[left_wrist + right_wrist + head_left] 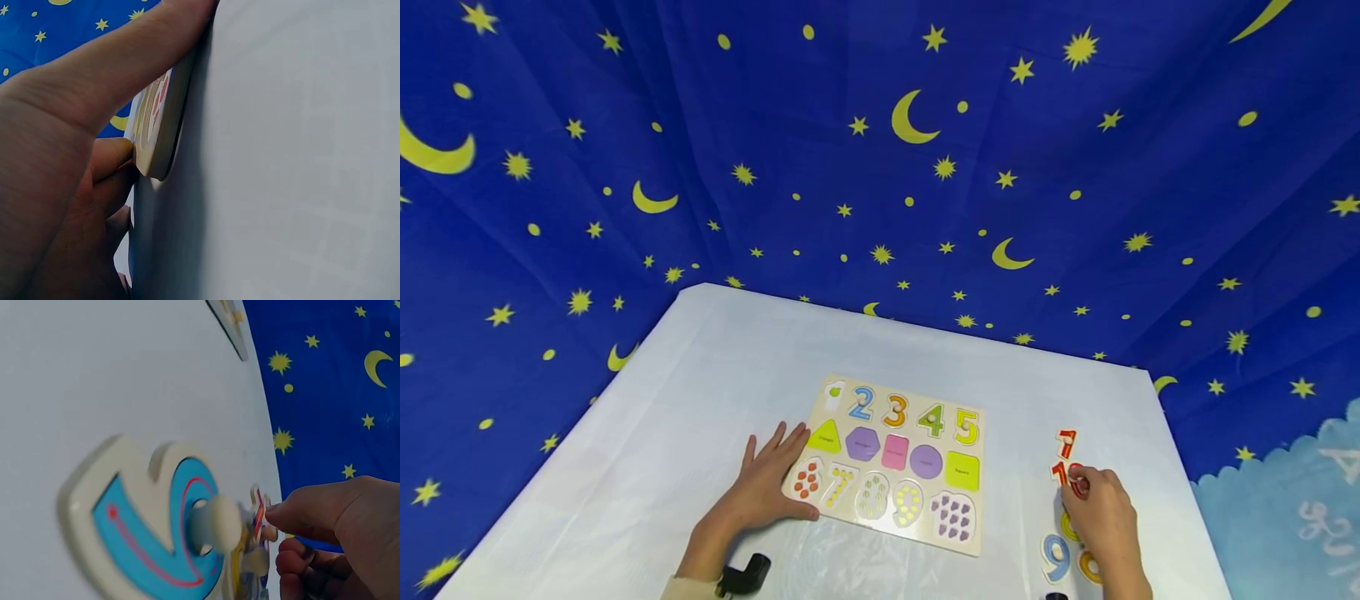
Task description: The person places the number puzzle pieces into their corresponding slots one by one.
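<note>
A wooden number puzzle board [880,498] lies on the table. My left hand [765,479] rests at its lower left corner, fingers spread along the left side and thumb at the front edge. In the left wrist view, the board's edge [167,134] shows between thumb and fingers. Number pieces 2, 3, 4 and 5 sit in the top row; the 1 slot [834,395] and the bottom row's slots show fruit pictures. At the right, my right hand [1105,512] pinches the red number 10 piece [1059,474], partly covered by the fingers. Just beyond lies a red number 1 piece [1066,443].
A blue number 9 piece [1056,558] lies nearer the front, its knob [225,524] large in the right wrist view. Yellow [1069,527] and orange [1088,568] pieces lie partly under my right hand. A blue starry cloth [880,167] hangs behind the white table [737,358].
</note>
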Tool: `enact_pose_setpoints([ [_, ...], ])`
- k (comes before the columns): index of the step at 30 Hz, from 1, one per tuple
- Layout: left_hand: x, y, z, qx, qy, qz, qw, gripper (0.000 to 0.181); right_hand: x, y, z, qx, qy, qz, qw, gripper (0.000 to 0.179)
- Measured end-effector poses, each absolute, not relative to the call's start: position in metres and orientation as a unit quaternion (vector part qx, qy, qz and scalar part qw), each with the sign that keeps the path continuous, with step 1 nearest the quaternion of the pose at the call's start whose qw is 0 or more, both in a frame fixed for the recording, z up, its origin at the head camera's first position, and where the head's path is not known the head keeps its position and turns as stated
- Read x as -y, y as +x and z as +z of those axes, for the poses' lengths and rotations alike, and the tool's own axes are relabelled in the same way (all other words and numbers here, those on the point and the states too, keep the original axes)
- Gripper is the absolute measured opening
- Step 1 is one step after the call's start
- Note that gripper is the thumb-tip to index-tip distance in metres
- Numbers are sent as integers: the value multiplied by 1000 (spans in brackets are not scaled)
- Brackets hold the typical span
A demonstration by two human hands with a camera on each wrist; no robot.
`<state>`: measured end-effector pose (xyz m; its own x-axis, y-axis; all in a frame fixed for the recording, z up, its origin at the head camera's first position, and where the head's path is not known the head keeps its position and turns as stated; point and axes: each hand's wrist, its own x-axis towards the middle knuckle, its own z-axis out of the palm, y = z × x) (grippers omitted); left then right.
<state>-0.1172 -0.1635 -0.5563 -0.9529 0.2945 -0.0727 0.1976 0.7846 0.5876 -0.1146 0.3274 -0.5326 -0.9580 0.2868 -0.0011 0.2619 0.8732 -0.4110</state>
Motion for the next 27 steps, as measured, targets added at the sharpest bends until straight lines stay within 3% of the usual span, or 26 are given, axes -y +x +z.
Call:
enact_pose_setpoints([
  [14, 164, -116, -555, -941, 138, 301, 74, 127, -332, -115, -542, 965, -146, 217, 17, 37],
  [27, 162, -116, -555, -940, 139, 305, 63, 128, -333, -118, -550, 958, -163, 225, 74, 28],
])
